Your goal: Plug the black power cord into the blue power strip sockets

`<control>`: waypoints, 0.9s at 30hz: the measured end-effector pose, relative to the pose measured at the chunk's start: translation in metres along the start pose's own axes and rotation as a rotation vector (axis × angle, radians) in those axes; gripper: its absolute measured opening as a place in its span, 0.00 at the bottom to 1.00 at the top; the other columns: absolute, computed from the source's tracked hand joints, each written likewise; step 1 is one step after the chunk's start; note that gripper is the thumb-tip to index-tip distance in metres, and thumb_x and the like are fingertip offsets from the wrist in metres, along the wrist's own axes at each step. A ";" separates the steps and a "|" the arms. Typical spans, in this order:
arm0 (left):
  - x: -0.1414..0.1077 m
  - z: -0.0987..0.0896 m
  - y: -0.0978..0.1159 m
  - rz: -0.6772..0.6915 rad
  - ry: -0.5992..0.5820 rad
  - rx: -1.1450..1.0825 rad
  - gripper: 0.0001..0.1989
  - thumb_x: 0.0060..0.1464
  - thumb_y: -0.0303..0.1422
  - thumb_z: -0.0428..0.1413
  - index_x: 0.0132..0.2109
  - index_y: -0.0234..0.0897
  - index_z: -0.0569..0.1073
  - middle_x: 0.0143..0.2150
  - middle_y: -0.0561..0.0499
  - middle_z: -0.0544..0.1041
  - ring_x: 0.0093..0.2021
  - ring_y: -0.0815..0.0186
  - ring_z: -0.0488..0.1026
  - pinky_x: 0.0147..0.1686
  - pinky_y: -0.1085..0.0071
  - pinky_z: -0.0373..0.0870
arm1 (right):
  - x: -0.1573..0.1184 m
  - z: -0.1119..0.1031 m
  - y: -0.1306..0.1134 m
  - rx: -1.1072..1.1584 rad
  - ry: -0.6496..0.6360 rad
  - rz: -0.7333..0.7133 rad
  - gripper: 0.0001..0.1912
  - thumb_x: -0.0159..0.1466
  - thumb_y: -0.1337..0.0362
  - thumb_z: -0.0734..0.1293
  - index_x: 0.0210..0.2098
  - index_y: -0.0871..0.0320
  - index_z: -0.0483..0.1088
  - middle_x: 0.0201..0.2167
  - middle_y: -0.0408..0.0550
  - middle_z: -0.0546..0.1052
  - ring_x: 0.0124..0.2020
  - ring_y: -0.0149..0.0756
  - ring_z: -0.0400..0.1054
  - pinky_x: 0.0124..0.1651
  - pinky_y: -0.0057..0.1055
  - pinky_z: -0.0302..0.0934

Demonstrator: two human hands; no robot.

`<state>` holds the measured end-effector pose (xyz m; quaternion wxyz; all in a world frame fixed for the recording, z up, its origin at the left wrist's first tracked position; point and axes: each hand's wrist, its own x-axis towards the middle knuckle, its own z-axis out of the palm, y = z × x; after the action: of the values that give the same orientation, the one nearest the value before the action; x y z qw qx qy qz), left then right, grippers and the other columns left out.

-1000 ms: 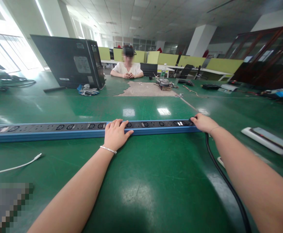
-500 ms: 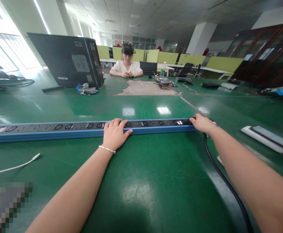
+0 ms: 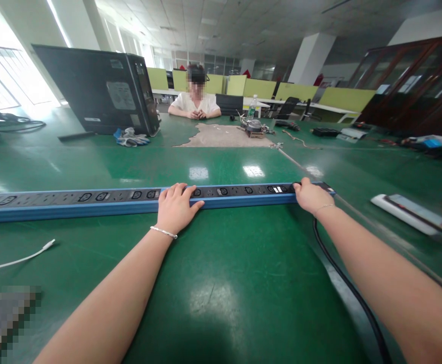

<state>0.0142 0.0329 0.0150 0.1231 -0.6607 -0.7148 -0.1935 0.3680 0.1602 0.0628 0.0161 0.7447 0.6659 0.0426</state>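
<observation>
A long blue power strip (image 3: 236, 202) with black sockets lies across the green table (image 3: 221, 263). My left hand (image 3: 177, 206) rests on its middle, fingers over the top face and thumb spread along the front edge. Near the strip's right end, my right hand (image 3: 312, 196) is closed round a black plug (image 3: 296, 187) at the socket face. From beneath that hand a thick black cable (image 3: 342, 275) runs down toward the lower right. My fingers partly hide the plug, so its seating cannot be made out.
A black computer case (image 3: 103, 91) stands at the back left, gloves (image 3: 131, 137) beside it. Across the table sits a person (image 3: 195, 103). A white power strip (image 3: 404, 215) lies right; a white cable (image 3: 19, 259) lies left.
The view has shifted slightly, so most things sit a little further left. Both hands keep their places on the blue strip. Part of another person's hand now shows at the right edge.
</observation>
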 end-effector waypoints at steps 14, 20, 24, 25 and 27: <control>0.000 0.000 0.000 0.009 0.012 -0.011 0.25 0.55 0.50 0.47 0.56 0.44 0.67 0.58 0.46 0.67 0.60 0.55 0.59 0.57 0.56 0.53 | 0.009 0.002 0.003 -0.011 -0.037 -0.046 0.24 0.66 0.55 0.46 0.49 0.66 0.60 0.41 0.67 0.74 0.43 0.51 0.71 0.44 0.43 0.61; -0.001 0.001 0.000 0.004 0.012 0.004 0.25 0.55 0.50 0.47 0.56 0.45 0.66 0.58 0.46 0.67 0.60 0.55 0.59 0.57 0.56 0.53 | 0.011 0.001 0.002 -0.014 -0.026 -0.048 0.24 0.66 0.55 0.47 0.48 0.64 0.62 0.40 0.64 0.75 0.42 0.49 0.71 0.45 0.41 0.61; -0.001 0.001 0.000 0.005 0.007 0.002 0.25 0.55 0.50 0.46 0.56 0.46 0.66 0.58 0.46 0.67 0.60 0.55 0.59 0.57 0.56 0.53 | 0.006 0.002 0.002 0.028 0.008 0.004 0.24 0.66 0.54 0.47 0.49 0.63 0.62 0.43 0.65 0.74 0.44 0.50 0.70 0.46 0.43 0.61; -0.001 0.000 0.000 0.007 0.007 -0.002 0.25 0.55 0.50 0.46 0.56 0.45 0.66 0.58 0.46 0.67 0.60 0.55 0.59 0.57 0.55 0.52 | 0.006 0.002 0.002 0.039 0.003 0.003 0.24 0.66 0.54 0.47 0.49 0.63 0.63 0.43 0.65 0.74 0.44 0.50 0.70 0.46 0.44 0.60; -0.001 0.000 0.000 0.006 0.006 -0.009 0.25 0.55 0.50 0.46 0.56 0.45 0.66 0.59 0.46 0.67 0.60 0.55 0.58 0.57 0.55 0.52 | 0.007 0.002 0.003 0.064 -0.011 -0.013 0.23 0.65 0.54 0.49 0.48 0.62 0.63 0.43 0.64 0.74 0.44 0.49 0.69 0.46 0.42 0.61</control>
<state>0.0148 0.0318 0.0143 0.1230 -0.6629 -0.7114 -0.1982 0.3721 0.1666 0.0611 -0.0040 0.7408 0.6715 0.0171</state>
